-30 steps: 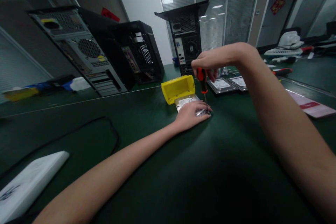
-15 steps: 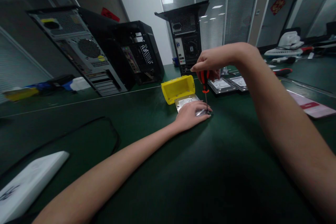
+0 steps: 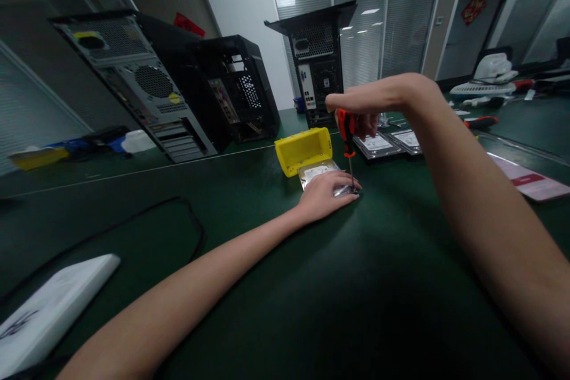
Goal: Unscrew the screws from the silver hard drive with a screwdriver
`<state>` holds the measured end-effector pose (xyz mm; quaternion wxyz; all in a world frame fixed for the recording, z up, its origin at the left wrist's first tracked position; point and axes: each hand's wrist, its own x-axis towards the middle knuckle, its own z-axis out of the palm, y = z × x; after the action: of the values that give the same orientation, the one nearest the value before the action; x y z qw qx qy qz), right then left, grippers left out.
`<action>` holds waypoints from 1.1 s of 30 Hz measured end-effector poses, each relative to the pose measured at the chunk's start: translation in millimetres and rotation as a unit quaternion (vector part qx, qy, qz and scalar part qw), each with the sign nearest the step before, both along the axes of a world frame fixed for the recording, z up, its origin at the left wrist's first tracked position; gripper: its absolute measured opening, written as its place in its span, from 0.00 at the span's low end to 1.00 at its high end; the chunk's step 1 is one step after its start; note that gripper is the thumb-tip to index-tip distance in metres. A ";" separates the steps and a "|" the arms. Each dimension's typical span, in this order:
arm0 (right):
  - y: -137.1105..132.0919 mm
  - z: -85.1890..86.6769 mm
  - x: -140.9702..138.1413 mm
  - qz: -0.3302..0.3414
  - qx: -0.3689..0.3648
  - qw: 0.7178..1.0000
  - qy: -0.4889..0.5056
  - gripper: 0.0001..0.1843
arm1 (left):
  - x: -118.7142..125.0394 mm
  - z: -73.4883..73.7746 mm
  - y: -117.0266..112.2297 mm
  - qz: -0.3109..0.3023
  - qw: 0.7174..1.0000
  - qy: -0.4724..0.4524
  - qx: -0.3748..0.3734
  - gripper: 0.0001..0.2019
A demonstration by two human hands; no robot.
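Note:
My left hand (image 3: 321, 191) lies over a silver hard drive (image 3: 314, 170) on the green table, fingers and thumb closed around its sides. Part of the drive's label shows beyond the knuckles. A red and black screwdriver (image 3: 347, 132) stands almost upright in my right hand (image 3: 363, 108), which is bent down over the handle from above. Its shaft reaches the drive's near right end, between my left thumb and fingers; the tip itself is too small to make out. Just behind the drive sits an open yellow box (image 3: 304, 154) with small specks inside.
Several more hard drives (image 3: 376, 145) lie behind my right hand. Computer cases stand at the back, one black tower (image 3: 316, 71) in the middle and a larger case (image 3: 155, 86) on the left. A pink and white packet (image 3: 532, 178) is at right, a white box (image 3: 57, 309) at near left.
My right hand has shifted its grip on the screwdriver: the thumb is raised and more of the handle shows. The left hand and the drive stay in place.

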<state>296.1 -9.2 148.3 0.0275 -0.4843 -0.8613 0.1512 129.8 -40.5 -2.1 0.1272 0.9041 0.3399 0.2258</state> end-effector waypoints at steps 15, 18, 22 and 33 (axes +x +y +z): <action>4.0 4.7 2.5 -0.007 -0.007 1.000 -0.020 0.31 | -1.3 -1.7 1.3 0.002 1.000 -0.003 0.004 0.12; 3.4 4.5 2.3 0.011 -0.019 1.000 -0.005 0.31 | -1.0 -0.9 0.6 -0.001 1.000 -0.004 0.001 0.12; 1.9 4.6 0.1 0.030 -0.025 0.999 0.016 0.30 | -1.0 -0.9 0.8 -0.001 1.000 -0.002 -0.002 0.12; 2.9 2.8 -6.5 0.100 -0.013 0.994 0.035 0.22 | -1.3 -0.5 0.6 -0.004 1.000 0.004 0.003 0.12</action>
<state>289.7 -6.4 151.1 0.0365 -0.3908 -0.9018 0.1809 128.6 -39.8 -2.6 0.1245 0.9066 0.3360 0.2229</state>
